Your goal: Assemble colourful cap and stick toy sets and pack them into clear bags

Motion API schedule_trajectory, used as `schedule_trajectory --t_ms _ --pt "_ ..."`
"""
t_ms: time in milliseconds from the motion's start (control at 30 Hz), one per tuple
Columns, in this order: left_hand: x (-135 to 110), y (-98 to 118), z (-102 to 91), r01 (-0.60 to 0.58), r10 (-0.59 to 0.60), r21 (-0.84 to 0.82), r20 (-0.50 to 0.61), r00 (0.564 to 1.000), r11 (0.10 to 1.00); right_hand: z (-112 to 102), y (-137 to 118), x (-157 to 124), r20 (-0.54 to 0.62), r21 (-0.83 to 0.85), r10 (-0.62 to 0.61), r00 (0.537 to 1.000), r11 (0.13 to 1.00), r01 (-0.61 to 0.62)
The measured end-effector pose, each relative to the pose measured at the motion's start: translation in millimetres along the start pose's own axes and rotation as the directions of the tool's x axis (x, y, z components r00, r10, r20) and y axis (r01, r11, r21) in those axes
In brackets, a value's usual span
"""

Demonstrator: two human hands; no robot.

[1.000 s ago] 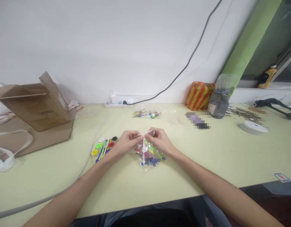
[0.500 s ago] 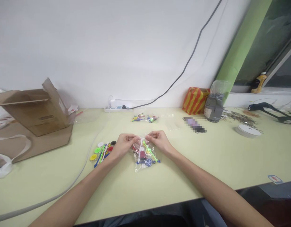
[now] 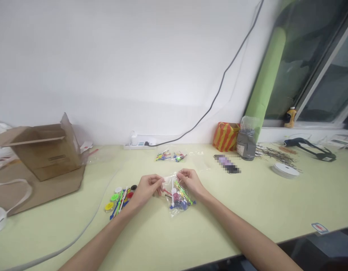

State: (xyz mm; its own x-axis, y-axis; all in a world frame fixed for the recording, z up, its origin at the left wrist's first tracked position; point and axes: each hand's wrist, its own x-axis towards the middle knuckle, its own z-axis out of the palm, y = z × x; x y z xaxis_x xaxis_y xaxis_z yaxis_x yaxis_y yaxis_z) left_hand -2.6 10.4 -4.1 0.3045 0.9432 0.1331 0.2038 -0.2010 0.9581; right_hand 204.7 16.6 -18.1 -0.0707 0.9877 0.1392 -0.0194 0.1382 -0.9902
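My left hand (image 3: 147,189) and my right hand (image 3: 191,182) pinch the top edge of a clear plastic zip bag (image 3: 178,199) from either side. The bag hangs onto the table and holds colourful plastic rods, connectors and small parts in red, blue, green and white. Just left of my left hand lie loose toy construction parts (image 3: 120,199), including yellow and green wheels and coloured sticks. The fingers hide the bag's top corners.
Two small bags of coloured parts (image 3: 171,156) lie farther up the pale green table (image 3: 247,203). Around them are a power strip (image 3: 138,146), a cardboard box (image 3: 46,152), a striped bag (image 3: 225,137), a grey bagged container (image 3: 246,145), a white tape roll (image 3: 281,170) and a blurred object (image 3: 227,164).
The whole view has tilted upward, so the table sits lower in the frame. My hands have drawn slightly apart along the bag's top edge, and the bag has stayed between them.
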Motion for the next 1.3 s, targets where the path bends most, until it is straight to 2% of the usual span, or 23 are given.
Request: schedule_trajectory --t_ms 167,300,500,667,833,933,1033,1133,1233,1300 --pt "-1.3 0.5 0.7 0.004 -0.004 -0.002 -0.019 1.000 1.000 2.1 0.1 0.5 -0.015 -0.042 -0.019 1.000 0.999 0.018" --pt "-2.9 0.2 0.4 -0.010 0.010 0.009 -0.086 0.996 1.000 4.0 -1.3 -0.5 0.020 -0.056 -0.049 0.999 0.997 0.050" --pt "-1.1 -2.6 -4.9 -0.094 0.092 0.005 -0.228 0.969 0.996 7.2 -2.7 -2.7 0.093 -0.034 0.010 0.996 0.999 -0.007" --pt "-1.7 -0.9 -6.8 -0.140 0.132 -0.012 -0.266 0.955 0.990 11.1 -5.9 -5.0 0.124 -0.006 0.006 0.992 1.000 -0.006" --pt "-3.7 6.5 -10.3 -0.219 0.190 -0.056 -0.323 0.927 0.974 8.8 1.5 1.0 0.038 0.001 -0.053 0.998 0.999 0.053" --pt "-6.5 14.9 -10.8 -0.212 0.152 -0.147 -0.337 0.929 0.966 4.2 14.3 11.0 -0.057 -0.116 -0.153 0.987 0.983 0.146" --pt "-7.3 22.2 -9.4 -0.140 0.032 -0.304 -0.332 0.943 0.942 2.9 23.4 24.2 -0.076 -0.399 -0.326 0.942 0.876 0.271" --pt "-0.1 26.3 -11.2 -0.119 -0.059 -0.430 -0.380 0.923 0.895 9.9 23.1 39.8 0.103 -0.673 -0.436 0.894 0.631 0.385" --pt "15.9 28.8 -20.3 -0.154 -0.099 -0.470 -0.470 0.877 0.869 24.3 18.0 59.1 0.304 -0.806 -0.386 0.871 0.384 0.451" --pt "29.7 30.0 -29.8 -0.126 -0.128 -0.460 -0.483 0.866 0.879 35.1 16.2 74.1 0.372 -0.832 -0.331 0.867 0.295 0.470"
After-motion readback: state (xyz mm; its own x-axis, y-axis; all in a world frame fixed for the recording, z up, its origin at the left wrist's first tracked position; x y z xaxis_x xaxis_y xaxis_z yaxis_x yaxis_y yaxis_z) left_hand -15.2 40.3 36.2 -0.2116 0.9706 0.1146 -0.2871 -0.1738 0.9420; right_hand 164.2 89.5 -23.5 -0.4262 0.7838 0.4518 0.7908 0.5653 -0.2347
